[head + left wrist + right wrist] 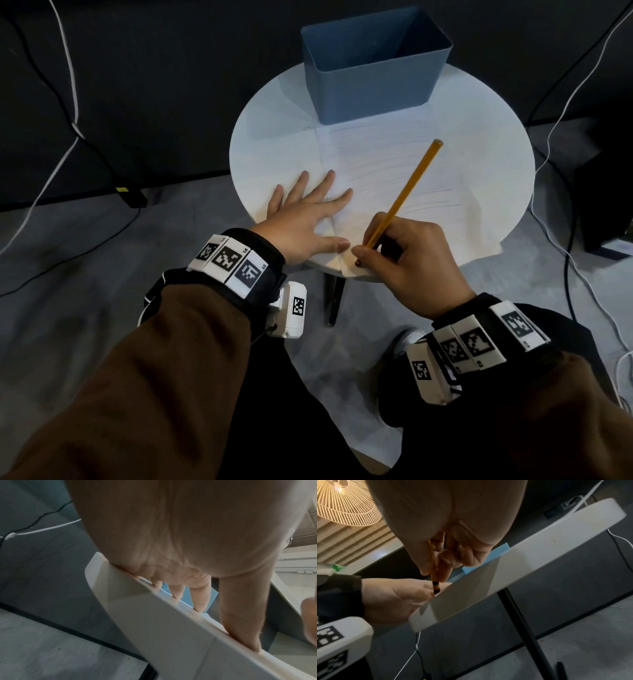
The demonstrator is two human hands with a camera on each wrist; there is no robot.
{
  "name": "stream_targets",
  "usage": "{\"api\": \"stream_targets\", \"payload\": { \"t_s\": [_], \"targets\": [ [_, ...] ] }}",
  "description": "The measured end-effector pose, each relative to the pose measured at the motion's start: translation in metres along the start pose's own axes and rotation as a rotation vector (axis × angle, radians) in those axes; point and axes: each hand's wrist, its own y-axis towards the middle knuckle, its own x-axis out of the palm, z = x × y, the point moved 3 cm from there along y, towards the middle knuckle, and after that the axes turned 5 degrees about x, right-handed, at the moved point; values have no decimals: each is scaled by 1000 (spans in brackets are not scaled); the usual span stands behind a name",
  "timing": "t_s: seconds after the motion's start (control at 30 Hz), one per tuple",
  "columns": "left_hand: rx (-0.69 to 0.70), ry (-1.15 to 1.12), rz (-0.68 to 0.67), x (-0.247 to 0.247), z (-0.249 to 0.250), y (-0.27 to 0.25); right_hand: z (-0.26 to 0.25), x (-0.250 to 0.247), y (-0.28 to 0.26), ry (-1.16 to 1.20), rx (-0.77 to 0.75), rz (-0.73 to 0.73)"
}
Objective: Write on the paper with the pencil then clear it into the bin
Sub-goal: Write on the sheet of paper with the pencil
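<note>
Head view: the yellow pencil (pixel 404 193) slants up and away from the right hand (pixel 407 263), whose curled fingers pinch it low on the shaft, its lower end down at the near corner of the paper (pixel 394 164). The sheet lies on the round white table (pixel 267 137), faint lines across it. The left hand (pixel 301 219) presses flat on its left edge, fingers spread. The blue bin (pixel 373 68) stands at the table's far side, just beyond the sheet.
</note>
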Motion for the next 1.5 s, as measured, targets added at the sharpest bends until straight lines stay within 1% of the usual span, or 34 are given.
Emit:
{"api": "stream_targets", "payload": {
  "t_s": [0.23,0.4,0.47,0.6,0.67,0.83,0.97,1.07,1.13,1.2,1.27,1.37,1.5],
  "targets": [
    [3,8,-11,0,-1,1,8,-10,2,-1,23,51],
    [5,-12,-3,0,0,0,-1,2,2,-13,-21,-4],
    [4,-8,-5,0,0,0,2,0,2,-25,-13,-5],
    [5,2,-8,-1,-1,0,10,-11,3,-41,21,47],
    [5,-3,-4,-1,-1,1,6,-12,4,-43,10,61],
    [9,-10,2,0,0,1,-4,2,1,-40,-59,-24],
    [11,0,-2,0,-1,1,5,-6,3,-59,-21,16],
    [13,10,-3,1,-2,1,5,-8,3,51,21,34],
    [13,7,-3,0,-2,2,7,-12,4,145,53,73],
    [10,9,2,1,-2,2,11,-17,6,167,74,123],
    [3,19,13,2,-2,2,14,-19,7,141,97,138],
    [10,27,27,5,-2,4,12,-15,4,120,106,102],
    [8,43,18,6,-3,5,5,-4,3,89,48,15]
  ]
}}
